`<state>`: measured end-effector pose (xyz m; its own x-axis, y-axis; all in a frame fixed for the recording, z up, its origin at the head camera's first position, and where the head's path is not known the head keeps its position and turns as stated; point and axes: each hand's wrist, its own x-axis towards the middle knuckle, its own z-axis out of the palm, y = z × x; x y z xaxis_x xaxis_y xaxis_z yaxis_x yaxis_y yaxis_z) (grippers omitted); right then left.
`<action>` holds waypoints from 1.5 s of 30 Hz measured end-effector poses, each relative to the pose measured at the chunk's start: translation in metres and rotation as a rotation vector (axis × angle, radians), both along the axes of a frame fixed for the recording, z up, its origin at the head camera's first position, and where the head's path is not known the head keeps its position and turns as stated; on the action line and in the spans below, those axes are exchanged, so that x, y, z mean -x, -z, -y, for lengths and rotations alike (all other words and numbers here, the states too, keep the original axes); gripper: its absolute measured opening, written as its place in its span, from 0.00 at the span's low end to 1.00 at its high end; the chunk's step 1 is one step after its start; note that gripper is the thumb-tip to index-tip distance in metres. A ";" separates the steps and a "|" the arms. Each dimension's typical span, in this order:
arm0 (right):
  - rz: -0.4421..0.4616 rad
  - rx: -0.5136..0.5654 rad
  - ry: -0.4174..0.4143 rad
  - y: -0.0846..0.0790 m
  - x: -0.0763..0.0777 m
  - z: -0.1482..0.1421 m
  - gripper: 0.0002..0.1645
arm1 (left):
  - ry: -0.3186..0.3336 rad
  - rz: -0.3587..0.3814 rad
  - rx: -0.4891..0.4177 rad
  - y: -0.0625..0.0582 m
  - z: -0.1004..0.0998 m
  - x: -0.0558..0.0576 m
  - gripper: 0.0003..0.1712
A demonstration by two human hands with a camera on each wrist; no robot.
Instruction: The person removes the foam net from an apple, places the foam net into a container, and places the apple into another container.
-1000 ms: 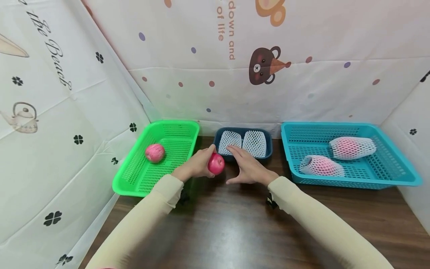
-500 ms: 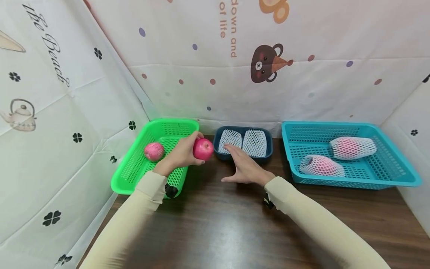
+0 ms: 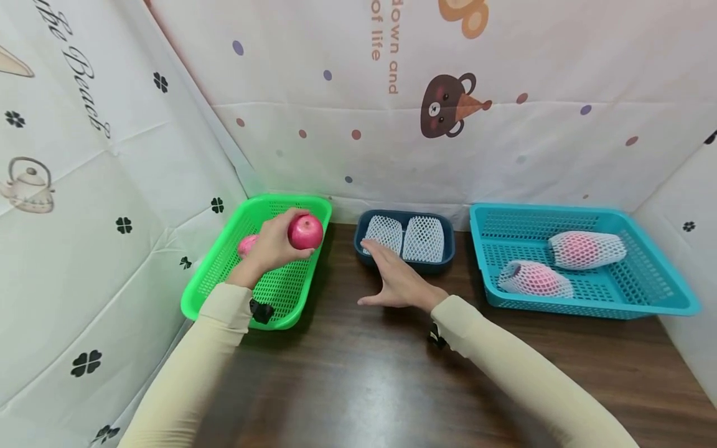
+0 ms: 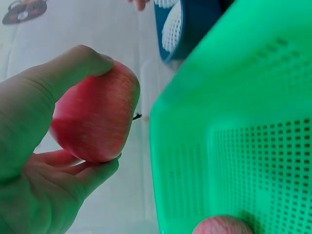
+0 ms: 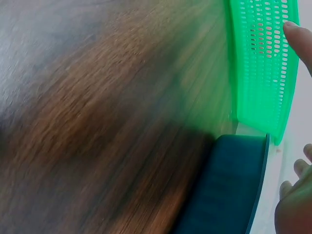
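Observation:
My left hand (image 3: 272,244) grips a red apple (image 3: 305,232) above the right side of the green basket (image 3: 190,292). Thumb and fingers wrap the apple from opposite sides in the left wrist view, and its stem points away from the palm. A second apple (image 3: 246,245) lies inside the basket, partly covered by my left hand in the head view. My right hand (image 3: 399,280) is held over the table with thumb and fingers spread, nothing between them. Its fingertips overlap the near left corner of a dark blue tray (image 3: 431,268) that holds two white foam nets (image 3: 424,239).
On the right stands a blue basket (image 3: 588,307) with two apples in foam nets, one net (image 3: 585,249) farther back and one net (image 3: 534,279) nearer. A printed cloth (image 3: 336,162) hangs behind the brown wooden table (image 3: 347,373).
My left hand has carried the apple left, from beside the dark blue tray to over the green basket. My right hand has drifted slightly left, its fingers still spread.

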<state>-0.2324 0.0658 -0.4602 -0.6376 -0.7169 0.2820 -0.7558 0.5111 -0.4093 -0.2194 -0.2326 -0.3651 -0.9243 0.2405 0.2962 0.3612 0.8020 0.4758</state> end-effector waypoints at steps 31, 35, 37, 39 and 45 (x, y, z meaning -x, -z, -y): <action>0.003 0.022 -0.076 -0.005 -0.010 0.040 0.72 | -0.093 0.179 0.082 0.011 0.045 0.023 0.41; -0.011 0.029 -0.083 -0.008 -0.011 0.045 0.72 | -0.093 0.208 0.104 0.011 0.046 0.023 0.42; -0.011 0.027 -0.083 -0.009 -0.012 0.047 0.71 | -0.094 0.234 0.099 0.011 0.047 0.024 0.42; -0.011 0.018 -0.085 -0.011 -0.012 0.050 0.71 | -0.099 0.258 0.105 0.012 0.047 0.024 0.44; -0.022 0.018 -0.100 -0.013 -0.013 0.058 0.72 | -0.075 0.267 0.180 0.017 0.049 0.029 0.44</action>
